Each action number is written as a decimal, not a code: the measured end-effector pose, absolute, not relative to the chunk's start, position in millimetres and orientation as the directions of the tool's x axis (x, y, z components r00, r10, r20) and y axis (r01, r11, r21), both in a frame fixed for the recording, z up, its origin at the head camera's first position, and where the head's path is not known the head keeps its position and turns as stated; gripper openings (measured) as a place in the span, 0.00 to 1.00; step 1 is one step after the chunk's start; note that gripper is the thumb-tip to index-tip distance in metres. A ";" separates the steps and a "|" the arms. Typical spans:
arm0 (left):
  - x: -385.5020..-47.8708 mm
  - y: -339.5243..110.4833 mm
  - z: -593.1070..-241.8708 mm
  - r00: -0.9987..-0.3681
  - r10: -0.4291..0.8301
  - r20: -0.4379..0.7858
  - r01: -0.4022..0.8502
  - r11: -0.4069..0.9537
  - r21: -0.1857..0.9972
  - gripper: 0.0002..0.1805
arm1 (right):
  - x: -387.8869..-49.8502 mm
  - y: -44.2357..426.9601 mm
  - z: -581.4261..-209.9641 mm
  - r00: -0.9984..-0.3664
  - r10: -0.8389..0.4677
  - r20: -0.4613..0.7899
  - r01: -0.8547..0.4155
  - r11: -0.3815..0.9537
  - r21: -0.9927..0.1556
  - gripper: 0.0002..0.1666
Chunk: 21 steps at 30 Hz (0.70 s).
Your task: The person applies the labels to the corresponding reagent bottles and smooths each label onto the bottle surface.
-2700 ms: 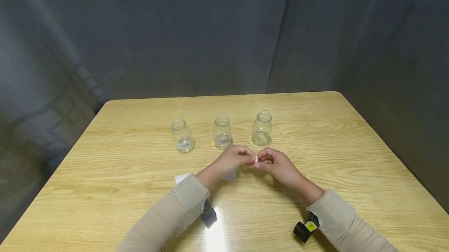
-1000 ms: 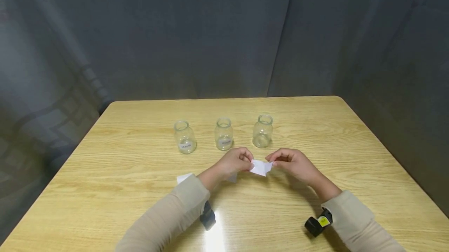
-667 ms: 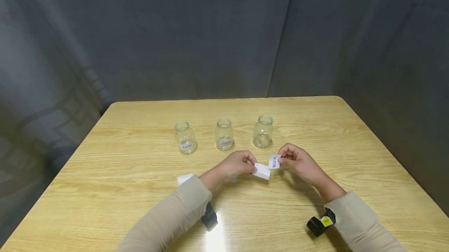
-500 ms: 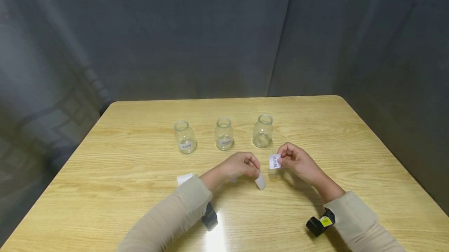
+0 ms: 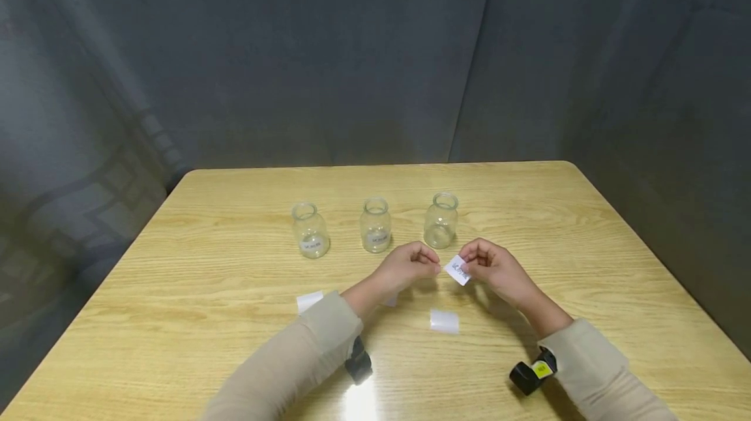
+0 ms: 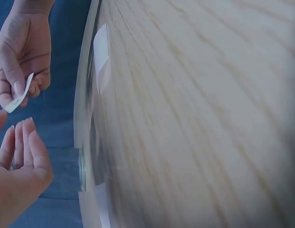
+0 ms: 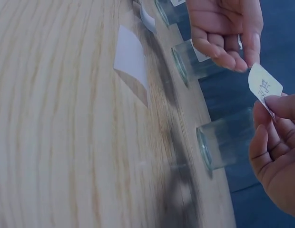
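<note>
In the head view my right hand [image 5: 495, 271] pinches a small white sticker label [image 5: 456, 270] with handwritten characters between thumb and fingertips. Facing it, my left hand [image 5: 405, 268] holds nothing, its fingers bent loosely and its tips close to the label's left corner. The left wrist view shows a gap between these left fingers [image 6: 28, 147] and the label [image 6: 19, 97]. Behind the hands stand three clear glass jars. The left jar [image 5: 311, 232] and middle jar [image 5: 375, 229] bear written labels; on the right jar [image 5: 440, 222] I see none.
A blank white paper piece [image 5: 444, 321], slightly curled, lies on the wooden table [image 5: 499, 186] before the hands. Another white piece [image 5: 309, 301] lies by the left sleeve, and a third [image 5: 390, 300] is partly hidden by the left forearm. Dark curtains [image 5: 328, 56] surround the table.
The label has come apart from its backing paper into my right hand. My left hand has let the backing go onto the table and risen back toward the label, which is now turned.
</note>
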<state>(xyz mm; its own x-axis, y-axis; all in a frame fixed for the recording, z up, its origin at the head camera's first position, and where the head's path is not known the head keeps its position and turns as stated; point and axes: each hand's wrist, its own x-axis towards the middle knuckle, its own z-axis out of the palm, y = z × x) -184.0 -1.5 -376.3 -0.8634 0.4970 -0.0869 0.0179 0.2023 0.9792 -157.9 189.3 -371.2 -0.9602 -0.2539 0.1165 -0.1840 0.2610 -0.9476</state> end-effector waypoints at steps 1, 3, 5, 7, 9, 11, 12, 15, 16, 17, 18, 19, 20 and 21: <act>-184.7 -0.2 -376.2 -0.866 0.493 -0.081 0.021 0.199 0.980 0.09 | -158.4 188.9 -371.1 -0.959 -0.257 0.117 -0.185 0.259 -0.948 0.11; -186.4 2.2 -375.7 -0.870 0.488 -0.073 0.029 0.198 0.980 0.09 | -159.4 188.1 -370.7 -0.956 -0.269 0.115 -0.187 0.259 -0.948 0.12; -187.0 4.2 -374.7 -0.872 0.485 -0.063 0.042 0.204 0.978 0.09 | -160.2 187.4 -370.3 -0.952 -0.283 0.115 -0.193 0.264 -0.945 0.12; -188.0 5.9 -373.8 -0.873 0.484 -0.060 0.049 0.210 0.976 0.09 | -161.0 186.8 -370.0 -0.948 -0.296 0.117 -0.201 0.272 -0.941 0.12; -189.1 7.2 -372.9 -0.875 0.481 -0.057 0.057 0.220 0.974 0.08 | -161.9 186.3 -369.9 -0.945 -0.303 0.119 -0.208 0.280 -0.937 0.12; -191.0 7.4 -372.4 -0.874 0.483 -0.060 0.054 0.218 0.974 0.08 | -163.2 185.5 -369.9 -0.944 -0.305 0.124 -0.216 0.289 -0.933 0.12; -192.2 7.2 -372.3 -0.873 0.484 -0.063 0.047 0.213 0.976 0.08 | -163.7 185.1 -369.9 -0.943 -0.308 0.129 -0.223 0.291 -0.930 0.12; -195.6 6.3 -372.4 -0.869 0.489 -0.077 0.035 0.216 0.976 0.08 | -165.6 183.5 -369.9 -0.939 -0.315 0.138 -0.236 0.299 -0.924 0.12; -196.6 5.9 -372.4 -0.868 0.490 -0.082 0.034 0.224 0.974 0.08 | -166.1 183.0 -369.9 -0.938 -0.318 0.141 -0.241 0.302 -0.922 0.12; -197.7 5.9 -373.2 -0.868 0.490 -0.086 0.034 0.230 0.973 0.08 | -166.5 182.4 -369.9 -0.937 -0.320 0.142 -0.243 0.303 -0.921 0.11; -198.4 5.9 -373.5 -0.868 0.489 -0.084 0.042 0.241 0.970 0.07 | -166.9 181.9 -369.9 -0.936 -0.321 0.141 -0.244 0.305 -0.921 0.11; -199.3 6.1 -374.6 -0.869 0.489 -0.077 0.053 0.247 0.968 0.07 | -167.4 181.4 -370.0 -0.938 -0.319 0.138 -0.240 0.308 -0.920 0.11; -200.2 6.6 -375.6 -0.871 0.485 -0.070 0.063 0.251 0.966 0.06 | -167.5 181.0 -370.2 -0.940 -0.314 0.136 -0.237 0.312 -0.920 0.11; -201.0 7.0 -377.0 -0.876 0.478 -0.062 0.070 0.253 0.965 0.06 | -167.6 180.7 -370.3 -0.943 -0.306 0.133 -0.231 0.311 -0.922 0.12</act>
